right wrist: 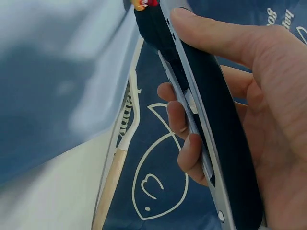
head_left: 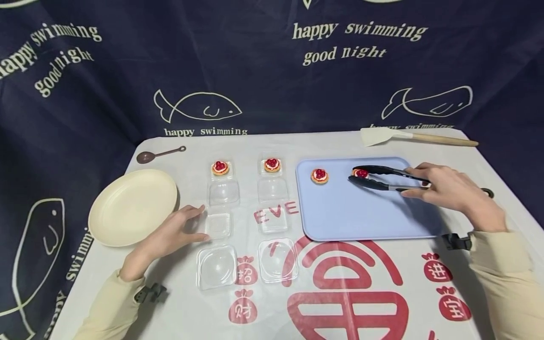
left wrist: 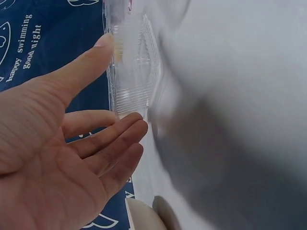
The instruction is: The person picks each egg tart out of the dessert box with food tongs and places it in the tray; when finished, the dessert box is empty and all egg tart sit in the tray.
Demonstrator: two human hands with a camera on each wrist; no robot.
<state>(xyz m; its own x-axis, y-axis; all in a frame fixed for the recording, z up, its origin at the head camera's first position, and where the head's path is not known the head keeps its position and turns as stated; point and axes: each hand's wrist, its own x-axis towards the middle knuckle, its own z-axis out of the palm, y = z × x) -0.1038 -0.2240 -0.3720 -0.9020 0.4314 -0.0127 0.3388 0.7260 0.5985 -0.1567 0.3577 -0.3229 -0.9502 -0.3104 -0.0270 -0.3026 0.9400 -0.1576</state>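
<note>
My right hand (head_left: pixel 452 189) grips black-tipped tongs (head_left: pixel 376 184), fingers wrapped round the handles in the right wrist view. The tong tips lie on either side of a red-topped fruit tart (head_left: pixel 362 174) on the blue tray (head_left: pixel 340 215). A second fruit tart (head_left: pixel 319 176) sits farther left on that tray. My left hand (head_left: pixel 170 233) holds nothing; its thumb and fingers are spread beside a clear plastic box (head_left: pixel 219 225). In the left wrist view, the fingertips are right at the wall of the clear box (left wrist: pixel 134 81).
Clear plastic boxes with lids stand in two columns; the far ones hold a left tart (head_left: pixel 220 167) and a right tart (head_left: pixel 272 165). A cream plate (head_left: pixel 133 208) and brown spoon (head_left: pixel 161 154) lie left. Behind the tray lies a spatula (head_left: pixel 416 137).
</note>
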